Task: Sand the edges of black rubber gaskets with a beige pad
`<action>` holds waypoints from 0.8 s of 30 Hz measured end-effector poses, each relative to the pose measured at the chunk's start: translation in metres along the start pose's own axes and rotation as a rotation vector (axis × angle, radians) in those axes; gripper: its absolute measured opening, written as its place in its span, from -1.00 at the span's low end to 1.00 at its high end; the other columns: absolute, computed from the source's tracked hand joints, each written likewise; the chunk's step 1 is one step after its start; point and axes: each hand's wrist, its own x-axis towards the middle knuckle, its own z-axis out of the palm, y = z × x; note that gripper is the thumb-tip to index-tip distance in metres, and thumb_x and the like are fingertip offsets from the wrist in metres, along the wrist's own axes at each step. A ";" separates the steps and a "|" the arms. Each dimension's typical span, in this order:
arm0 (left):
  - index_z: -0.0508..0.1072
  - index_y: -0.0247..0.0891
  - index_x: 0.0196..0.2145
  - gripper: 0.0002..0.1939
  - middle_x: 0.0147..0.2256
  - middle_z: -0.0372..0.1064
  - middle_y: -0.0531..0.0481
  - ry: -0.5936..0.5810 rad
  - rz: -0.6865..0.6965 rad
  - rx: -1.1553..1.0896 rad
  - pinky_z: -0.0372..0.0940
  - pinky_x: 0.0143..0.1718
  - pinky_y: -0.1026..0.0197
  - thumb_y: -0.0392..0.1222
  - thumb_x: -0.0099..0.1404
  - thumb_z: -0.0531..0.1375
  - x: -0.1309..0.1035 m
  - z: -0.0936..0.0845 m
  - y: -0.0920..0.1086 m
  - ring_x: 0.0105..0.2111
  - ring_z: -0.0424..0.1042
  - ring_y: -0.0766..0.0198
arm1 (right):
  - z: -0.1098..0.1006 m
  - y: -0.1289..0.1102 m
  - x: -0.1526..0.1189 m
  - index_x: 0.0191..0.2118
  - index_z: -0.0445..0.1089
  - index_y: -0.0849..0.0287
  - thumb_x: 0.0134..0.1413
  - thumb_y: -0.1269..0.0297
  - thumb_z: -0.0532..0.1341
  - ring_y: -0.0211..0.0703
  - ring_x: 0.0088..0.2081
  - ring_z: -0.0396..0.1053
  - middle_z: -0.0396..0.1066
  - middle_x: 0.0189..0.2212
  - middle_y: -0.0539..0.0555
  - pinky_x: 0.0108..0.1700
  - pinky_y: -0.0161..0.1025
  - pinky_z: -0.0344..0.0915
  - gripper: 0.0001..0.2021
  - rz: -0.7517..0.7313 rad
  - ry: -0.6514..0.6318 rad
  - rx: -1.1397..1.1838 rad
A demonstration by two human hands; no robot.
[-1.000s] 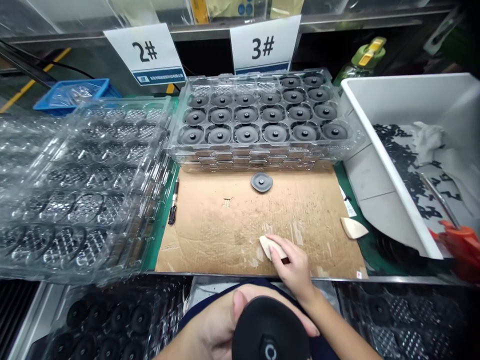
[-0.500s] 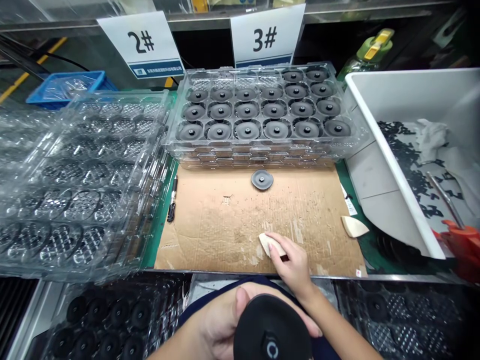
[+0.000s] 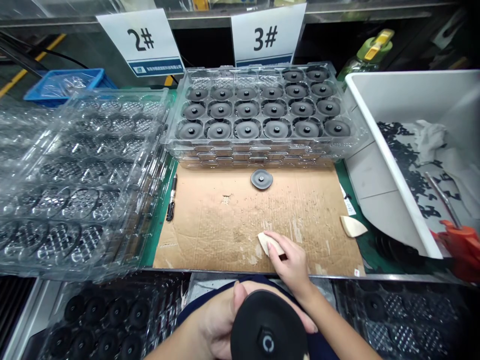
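My left hand (image 3: 221, 320) is wrapped round a black disc (image 3: 272, 320) with a small raised hub, held up close in front of my body. Over the near part of the cardboard sheet (image 3: 210, 230), my right hand (image 3: 290, 260) pinches a pale, wedge-shaped pad (image 3: 265, 243) between thumb and fingers. Another pale pad (image 3: 353, 226) lies at the cardboard's right edge. A single dark disc (image 3: 261, 179) rests on the far part of the cardboard, touched by neither hand.
Behind the cardboard stands a stack of clear trays (image 3: 258, 150) with dark discs in many pockets. More clear trays (image 3: 80, 200) are piled left, beside a black pen (image 3: 171, 197). To the right are a white bin (image 3: 393, 175) with small black parts and an orange-handled tool (image 3: 459, 245).
The disc in my left hand has shifted slightly left and up in view. My right hand keeps its pinch on the pad with hardly any movement.
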 end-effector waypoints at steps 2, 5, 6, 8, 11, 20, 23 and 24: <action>0.54 -0.46 -0.29 -0.19 -0.52 0.48 -0.10 -0.012 -0.002 -0.051 0.31 -0.49 0.43 0.38 -0.21 0.18 0.000 0.000 -0.001 -0.57 0.44 0.39 | 0.000 0.000 0.000 -0.07 0.35 0.11 0.11 0.36 0.09 -0.16 -0.25 0.41 0.45 -0.23 0.07 -0.18 -0.24 0.32 -0.74 -0.003 0.001 0.002; 0.53 -0.46 -0.27 -0.22 -0.44 0.50 -0.12 -0.029 0.003 -0.107 0.32 -0.45 0.42 0.36 -0.15 0.17 0.000 0.000 -0.002 -0.51 0.46 0.37 | 0.000 0.001 0.001 -0.07 0.35 0.11 0.11 0.36 0.09 -0.15 -0.24 0.41 0.45 -0.23 0.07 -0.18 -0.23 0.31 -0.74 -0.003 0.001 0.003; 0.53 -0.46 -0.26 -0.25 -0.43 0.50 -0.12 -0.031 0.006 -0.116 0.31 -0.45 0.42 0.35 -0.11 0.16 0.000 0.001 -0.002 -0.50 0.46 0.37 | 0.000 0.001 0.001 -0.07 0.34 0.11 0.11 0.36 0.09 -0.15 -0.24 0.41 0.45 -0.22 0.07 -0.19 -0.23 0.31 -0.74 -0.002 0.002 0.003; 0.52 -0.45 -0.25 -0.28 -0.43 0.50 -0.12 -0.044 0.008 -0.126 0.31 -0.44 0.42 0.32 -0.06 0.15 0.000 0.002 -0.002 -0.50 0.46 0.37 | 0.000 0.001 0.001 -0.07 0.34 0.10 0.11 0.36 0.09 -0.14 -0.24 0.41 0.45 -0.22 0.07 -0.18 -0.23 0.31 -0.74 0.000 0.002 0.002; 0.52 -0.46 -0.25 -0.28 -0.44 0.50 -0.13 -0.049 0.013 -0.130 0.31 -0.44 0.42 0.31 -0.07 0.16 -0.001 0.002 -0.002 -0.49 0.47 0.35 | 0.000 0.001 0.000 -0.07 0.35 0.11 0.11 0.36 0.09 -0.15 -0.24 0.41 0.45 -0.22 0.06 -0.18 -0.23 0.31 -0.74 0.000 0.002 0.001; 0.52 -0.47 -0.26 -0.29 -0.44 0.49 -0.13 -0.050 0.008 -0.126 0.32 -0.43 0.40 0.30 -0.07 0.17 0.001 0.003 -0.002 -0.51 0.46 0.35 | 0.001 0.001 0.000 -0.08 0.35 0.11 0.11 0.35 0.09 -0.15 -0.24 0.42 0.45 -0.22 0.06 -0.18 -0.24 0.32 -0.74 -0.004 0.007 -0.002; 0.52 -0.45 -0.25 -0.28 -0.45 0.49 -0.14 -0.054 -0.003 -0.145 0.29 -0.45 0.39 0.32 -0.09 0.18 0.000 0.002 -0.003 -0.52 0.45 0.35 | 0.001 0.001 0.000 -0.07 0.35 0.11 0.11 0.35 0.09 -0.16 -0.24 0.42 0.45 -0.23 0.06 -0.18 -0.24 0.32 -0.74 0.000 0.005 -0.002; 0.52 -0.45 -0.25 -0.28 -0.45 0.49 -0.15 -0.048 -0.006 -0.152 0.29 -0.46 0.39 0.32 -0.09 0.18 0.000 0.002 -0.004 -0.52 0.45 0.33 | 0.001 0.001 0.000 -0.07 0.35 0.11 0.11 0.35 0.09 -0.16 -0.24 0.42 0.45 -0.23 0.06 -0.18 -0.24 0.32 -0.74 0.002 0.003 -0.002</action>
